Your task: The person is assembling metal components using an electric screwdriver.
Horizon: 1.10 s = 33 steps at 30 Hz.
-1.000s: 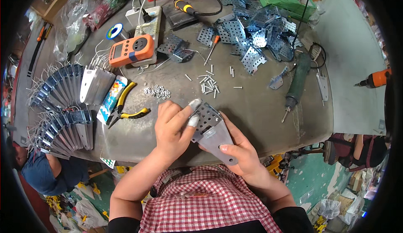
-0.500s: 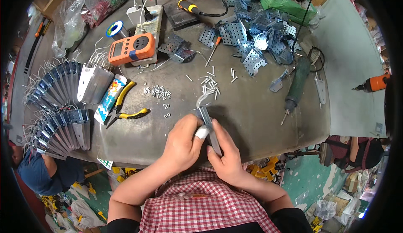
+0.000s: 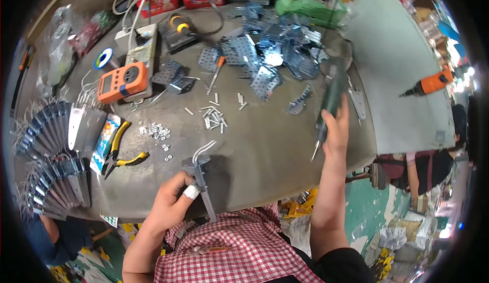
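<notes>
Workshop: tool-strewn workbench (image 3: 265, 145), metal brackets (image 3: 275, 54)

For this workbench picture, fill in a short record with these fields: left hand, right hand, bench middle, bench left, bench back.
Left hand: left hand grips a grey metal bracket with a bent wire on top, at the bench's near edge.
Right hand: right hand holds a green electric screwdriver, tip pointing down.
Bench middle: loose short metal pins and small washers.
Bench left: yellow-handled pliers, orange meter, rows of finished brackets.
Bench back: heap of perforated metal plates.
</notes>
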Available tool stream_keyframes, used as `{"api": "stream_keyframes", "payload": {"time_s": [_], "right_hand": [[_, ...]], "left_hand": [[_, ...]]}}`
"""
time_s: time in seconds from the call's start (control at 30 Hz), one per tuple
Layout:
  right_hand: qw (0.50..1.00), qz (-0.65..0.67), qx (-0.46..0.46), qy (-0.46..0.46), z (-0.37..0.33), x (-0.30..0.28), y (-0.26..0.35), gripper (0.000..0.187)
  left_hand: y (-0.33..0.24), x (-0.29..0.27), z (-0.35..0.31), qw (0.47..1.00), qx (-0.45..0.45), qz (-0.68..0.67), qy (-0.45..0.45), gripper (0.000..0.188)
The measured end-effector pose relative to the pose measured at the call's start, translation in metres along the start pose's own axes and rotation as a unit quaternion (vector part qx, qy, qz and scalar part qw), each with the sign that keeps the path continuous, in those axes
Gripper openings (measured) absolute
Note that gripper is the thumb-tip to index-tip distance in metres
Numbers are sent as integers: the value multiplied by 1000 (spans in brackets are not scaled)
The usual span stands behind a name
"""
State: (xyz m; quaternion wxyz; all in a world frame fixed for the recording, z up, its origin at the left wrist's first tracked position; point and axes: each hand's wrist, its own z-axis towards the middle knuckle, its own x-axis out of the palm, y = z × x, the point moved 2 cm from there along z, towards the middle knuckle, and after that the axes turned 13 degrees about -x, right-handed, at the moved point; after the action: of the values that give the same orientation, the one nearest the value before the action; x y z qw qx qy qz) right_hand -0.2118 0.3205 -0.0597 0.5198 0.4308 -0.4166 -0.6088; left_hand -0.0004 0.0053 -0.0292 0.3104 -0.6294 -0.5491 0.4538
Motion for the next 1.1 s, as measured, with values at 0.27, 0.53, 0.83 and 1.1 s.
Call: {"api": "stream_keyframes", "payload": {"time_s": [0.27,0.53,0.83,1.1], "right_hand": [[811,526,176,185,-79,40,31,98],[811,520,255,76,-77,63,76,84],[745,642,180,-18,-92,63,46,45],[763,621,175,-32,-98,71,47,41]], "left_hand": [[6,4,4,999,-1,-31,44,15],[13,3,2,998,14,-40,45,16],[17,6,5,995,31,-82,44,17],[19,5,7,997,28,-60,40,16]]}}
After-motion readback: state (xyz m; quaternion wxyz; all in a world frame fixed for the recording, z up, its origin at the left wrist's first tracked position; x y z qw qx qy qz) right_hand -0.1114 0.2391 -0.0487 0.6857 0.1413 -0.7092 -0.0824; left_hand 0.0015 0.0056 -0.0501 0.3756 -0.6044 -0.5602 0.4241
